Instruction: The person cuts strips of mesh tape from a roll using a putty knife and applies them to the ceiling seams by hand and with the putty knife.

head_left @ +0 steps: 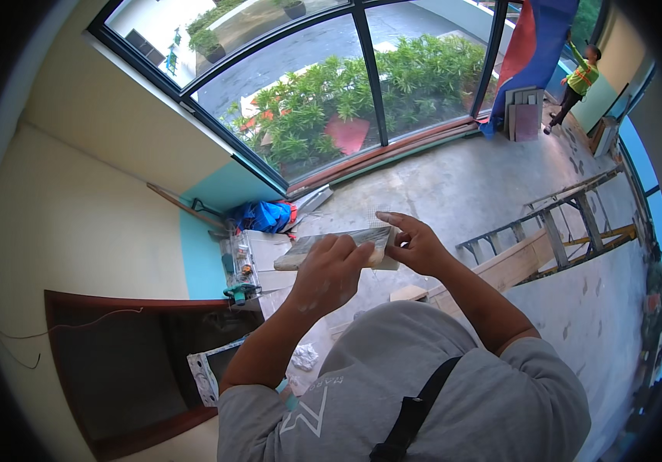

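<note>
In front of my chest I hold up a flat, grey, board-like piece (300,252) with a pale edge; its exact kind is unclear. My left hand (329,273) wraps over its near side, fingers closed on it and pale smears on the skin. At its right end is my right hand (422,245), thumb and curled fingers against the edge, with the index finger stretched out past it. A faint mesh-like patch (378,223) shows beside that index fingertip; whether it is held, I cannot tell.
A stepladder (550,231) lies on the concrete floor at right, beside a wooden plank (512,266). Ahead are large windows. A blue bundle (262,216) and a green power tool (240,293) sit at left, above a dark wall opening (127,369). Another person (581,77) stands far right.
</note>
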A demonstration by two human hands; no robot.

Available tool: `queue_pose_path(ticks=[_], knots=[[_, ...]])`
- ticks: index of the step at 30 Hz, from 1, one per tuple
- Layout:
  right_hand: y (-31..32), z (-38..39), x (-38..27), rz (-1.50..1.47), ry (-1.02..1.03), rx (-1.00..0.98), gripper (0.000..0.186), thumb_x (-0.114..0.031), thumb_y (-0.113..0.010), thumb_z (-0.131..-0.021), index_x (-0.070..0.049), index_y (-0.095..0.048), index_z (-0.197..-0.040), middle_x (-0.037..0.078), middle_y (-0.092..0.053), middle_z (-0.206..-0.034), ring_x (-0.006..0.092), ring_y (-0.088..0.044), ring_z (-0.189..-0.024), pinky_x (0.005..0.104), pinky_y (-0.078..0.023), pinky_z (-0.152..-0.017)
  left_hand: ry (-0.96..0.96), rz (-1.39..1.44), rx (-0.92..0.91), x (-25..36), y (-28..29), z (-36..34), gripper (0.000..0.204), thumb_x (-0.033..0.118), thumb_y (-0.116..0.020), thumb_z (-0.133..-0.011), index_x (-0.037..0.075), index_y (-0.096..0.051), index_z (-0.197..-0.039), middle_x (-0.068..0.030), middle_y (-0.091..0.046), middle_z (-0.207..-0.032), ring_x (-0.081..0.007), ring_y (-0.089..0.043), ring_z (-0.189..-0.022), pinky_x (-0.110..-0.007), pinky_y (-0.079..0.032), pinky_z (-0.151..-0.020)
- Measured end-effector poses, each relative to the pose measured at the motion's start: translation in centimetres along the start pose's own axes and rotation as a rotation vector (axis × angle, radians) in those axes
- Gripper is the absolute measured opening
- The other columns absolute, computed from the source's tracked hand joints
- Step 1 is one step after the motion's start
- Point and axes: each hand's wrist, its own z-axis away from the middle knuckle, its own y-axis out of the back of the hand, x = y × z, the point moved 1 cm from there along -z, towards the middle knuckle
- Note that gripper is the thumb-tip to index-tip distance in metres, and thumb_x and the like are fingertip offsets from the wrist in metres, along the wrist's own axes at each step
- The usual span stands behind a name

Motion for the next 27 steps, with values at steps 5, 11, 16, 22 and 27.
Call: queue_pose_path(ticks=[5,11,16,22,27], knots=[[1.1,0.0,0.7,0.009,0.020,-0.032,0.064,0.002,-0.070,-0.084,-0.008,-0.050,-0.144,0.009,-0.052,-0.142,0.0098,-0.061,-0.082,0.0247,-0.054,-0.072,0.004,-0.023,-0.038,1.1,-0.4,-1.5,0.034,0.001,-0.062,-0.078,0.006,-0.061,-0.111,-0.0110,-0.055,-0.088,-0.0310,-0.057,-0.081,-0.044,-0.046,-0.073],[1.8,0.7,0.2,0.012,0.076,0.013,0.068,0.002,-0.071,-0.083,-0.010,-0.048,-0.145,0.012,-0.052,-0.141,0.0109,-0.061,-0.080,0.0258,-0.054,-0.070,0.117,-0.175,-0.149,-1.5,-2.9,-1.3,0.027,0.003,-0.063,-0.080,0.008,-0.063,-0.106,-0.0115,-0.056,-0.086,-0.0308,-0.056,-0.080,-0.043,-0.045,-0.072],[4.0,0.5,-1.2,0.083,0.047,0.036,0.070,-0.002,-0.073,-0.082,-0.010,-0.046,-0.146,0.015,-0.050,-0.142,0.0122,-0.063,-0.080,0.0276,-0.057,-0.071,0.212,-0.181,-0.098,-1.7,-1.5,-1.4,0.024,0.006,-0.061,-0.082,0.010,-0.064,-0.106,-0.0105,-0.058,-0.085,-0.0319,-0.056,-0.078,-0.045,-0.045,-0.071],[4.3,0.5,0.1,0.005,0.057,0.034,0.074,-0.001,-0.073,-0.082,-0.009,-0.042,-0.149,0.018,-0.046,-0.145,0.0149,-0.066,-0.084,0.0284,-0.057,-0.074,0.046,-0.045,0.037,2.0,-0.3,-3.9,0.030,-0.002,-0.068,-0.077,0.005,-0.066,-0.107,-0.0097,-0.057,-0.083,-0.0302,-0.055,-0.075,-0.042,-0.044,-0.068],[4.3,0.3,0.2,-0.021,0.069,0.028,0.075,0.000,-0.073,-0.081,-0.009,-0.041,-0.149,0.018,-0.046,-0.146,0.0145,-0.065,-0.083,0.0278,-0.057,-0.073,0.057,-0.034,0.025,2.4,-0.7,-3.9,0.033,-0.002,-0.069,-0.076,0.006,-0.065,-0.108,-0.0096,-0.056,-0.083,-0.0298,-0.055,-0.076,-0.041,-0.046,-0.069]])
